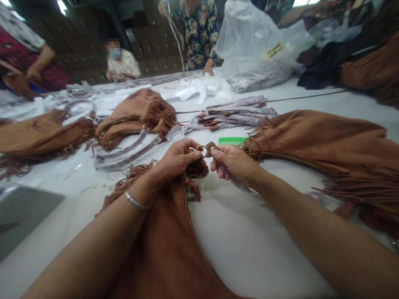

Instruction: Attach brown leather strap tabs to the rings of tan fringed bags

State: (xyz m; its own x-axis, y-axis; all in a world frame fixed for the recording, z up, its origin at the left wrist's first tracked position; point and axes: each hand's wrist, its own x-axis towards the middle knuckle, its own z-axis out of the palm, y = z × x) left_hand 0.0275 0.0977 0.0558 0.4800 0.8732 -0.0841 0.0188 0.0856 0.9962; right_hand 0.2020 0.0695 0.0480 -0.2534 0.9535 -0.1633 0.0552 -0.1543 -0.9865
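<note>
A brown fringed bag [162, 232] with a zipper lies in front of me, partly under my left forearm. My left hand [182, 159] pinches a metal ring [202, 150] above the bag's upper end. Close to its right, my right hand [233, 162] grips a brown leather strap end [211, 148] with a small metal stud, which meets the ring. A wrapped strap trails beneath my right hand, mostly hidden by it.
Brown fringed bags [134, 112] lie at left, another [327, 137] at right. A green comb [232, 141] and wrapped straps [237, 112] sit beyond my hands. A big plastic bag [252, 45] stands at the back. People [199, 33] work across the white table [249, 241].
</note>
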